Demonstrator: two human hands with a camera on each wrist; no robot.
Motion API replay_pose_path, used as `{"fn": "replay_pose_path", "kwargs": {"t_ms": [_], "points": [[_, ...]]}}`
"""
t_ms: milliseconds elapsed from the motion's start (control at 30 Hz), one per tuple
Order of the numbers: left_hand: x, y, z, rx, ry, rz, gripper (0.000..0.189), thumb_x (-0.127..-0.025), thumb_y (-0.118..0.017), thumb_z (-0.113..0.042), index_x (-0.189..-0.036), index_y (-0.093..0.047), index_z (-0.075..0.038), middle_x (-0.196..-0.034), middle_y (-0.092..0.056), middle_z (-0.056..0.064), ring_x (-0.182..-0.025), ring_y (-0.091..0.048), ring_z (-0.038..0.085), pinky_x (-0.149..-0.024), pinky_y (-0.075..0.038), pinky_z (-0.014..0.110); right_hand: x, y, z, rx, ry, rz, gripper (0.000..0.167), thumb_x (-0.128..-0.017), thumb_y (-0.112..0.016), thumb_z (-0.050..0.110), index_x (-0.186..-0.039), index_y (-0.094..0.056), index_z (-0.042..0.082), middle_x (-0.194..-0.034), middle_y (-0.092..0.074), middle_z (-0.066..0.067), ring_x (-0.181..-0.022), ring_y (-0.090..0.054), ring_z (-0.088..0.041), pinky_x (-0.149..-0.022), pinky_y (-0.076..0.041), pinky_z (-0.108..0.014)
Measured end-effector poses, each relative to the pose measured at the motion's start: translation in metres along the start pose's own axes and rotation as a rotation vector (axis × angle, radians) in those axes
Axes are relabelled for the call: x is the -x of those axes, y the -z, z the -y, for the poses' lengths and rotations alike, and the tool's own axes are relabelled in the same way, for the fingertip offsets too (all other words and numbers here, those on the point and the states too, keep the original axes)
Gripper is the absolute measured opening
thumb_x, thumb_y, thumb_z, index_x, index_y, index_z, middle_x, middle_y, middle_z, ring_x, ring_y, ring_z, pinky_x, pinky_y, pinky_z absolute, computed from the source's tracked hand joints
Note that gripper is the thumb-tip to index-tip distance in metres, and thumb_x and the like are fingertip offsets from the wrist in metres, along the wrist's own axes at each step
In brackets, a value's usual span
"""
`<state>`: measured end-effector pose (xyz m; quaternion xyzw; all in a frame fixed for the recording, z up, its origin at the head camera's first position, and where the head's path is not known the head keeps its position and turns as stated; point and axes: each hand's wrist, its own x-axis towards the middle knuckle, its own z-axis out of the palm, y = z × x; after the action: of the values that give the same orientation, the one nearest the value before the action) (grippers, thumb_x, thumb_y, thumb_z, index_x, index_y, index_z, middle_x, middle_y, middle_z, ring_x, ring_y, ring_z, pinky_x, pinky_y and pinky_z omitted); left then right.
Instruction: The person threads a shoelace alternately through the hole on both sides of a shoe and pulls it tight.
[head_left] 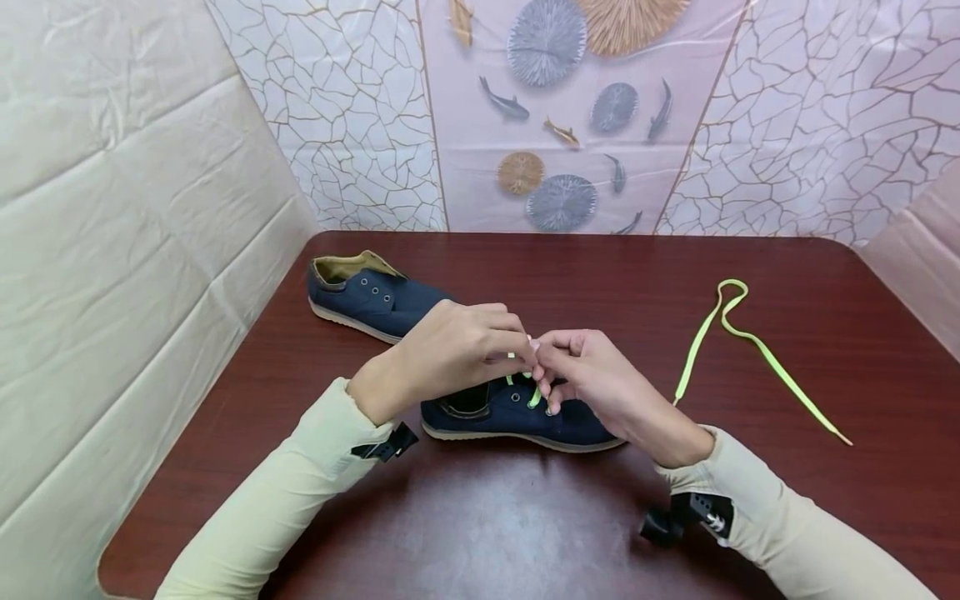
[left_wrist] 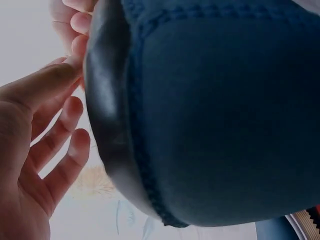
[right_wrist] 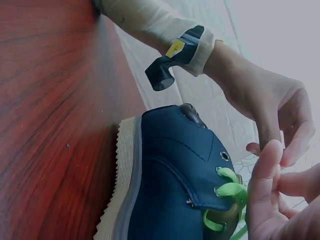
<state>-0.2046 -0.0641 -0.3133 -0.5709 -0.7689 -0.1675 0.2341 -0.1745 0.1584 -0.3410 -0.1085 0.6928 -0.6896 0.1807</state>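
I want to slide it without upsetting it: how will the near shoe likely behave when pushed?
The near shoe probably won't tip or roll, since it stands sole-down on the table. Its sole looks ridged along the edge, so it may drag rather than slip. The stitched upper looks soft and may dent if pressed.

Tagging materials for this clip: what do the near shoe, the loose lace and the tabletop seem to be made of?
Near shoe: matte upper, likely fabric, with stitched seams; ribbed sole, probably rubber.
Loose lace: apparently woven textile, matte, flat and limp.
Tabletop: glossy, perhaps wood or laminate, showing grain and reflected light.
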Motion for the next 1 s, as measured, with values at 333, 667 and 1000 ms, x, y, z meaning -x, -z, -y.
{"fn": "replay_pose_path", "kwargs": {"t_ms": [333, 667, 1000], "points": [[-0.006, -0.005, -0.008, 0.080, 0.247, 0.393, 0.019, -0.095, -0.077, -0.048, -0.097, -0.080, -0.030, -0.079, -0.068, -0.018, -0.071, -0.061, -0.006, -0.059, -0.046, 0.021, -0.004, 0.001, -0.007, -0.098, 0.140, -0.152, 0.010, -0.109, -0.059, 0.013, -0.109, -0.068, 0.008, -0.092, -0.076, 0.000, -0.082, -0.073, -0.012, -0.066, -0.060, -0.028], [-0.007, -0.002, -0.009, 0.115, 0.324, 0.524, 0.012, -0.096, -0.079, -0.042, -0.097, -0.082, -0.030, -0.071, -0.069, -0.021, -0.068, -0.062, -0.005, -0.058, -0.048, 0.026, -0.002, -0.008, -0.010, 0.150, 0.154, -0.123, 0.023, -0.107, -0.063, 0.015, -0.114, -0.068, -0.006, -0.092, -0.073, -0.008, -0.081, -0.071, -0.015, -0.068, -0.061, -0.033], [-0.007, 0.004, -0.012, 0.207, 0.545, 0.597, 0.017, -0.094, -0.082, -0.040, -0.085, -0.074, -0.028, -0.073, -0.066, -0.020, -0.070, -0.059, -0.001, -0.065, -0.049, 0.028, 0.000, -0.012, -0.015, 0.495, 0.215, -0.112, 0.013, -0.107, -0.064, 0.017, -0.099, -0.070, 0.009, -0.085, -0.065, -0.002, -0.074, -0.062, -0.016, -0.066, -0.051, -0.027]]}}
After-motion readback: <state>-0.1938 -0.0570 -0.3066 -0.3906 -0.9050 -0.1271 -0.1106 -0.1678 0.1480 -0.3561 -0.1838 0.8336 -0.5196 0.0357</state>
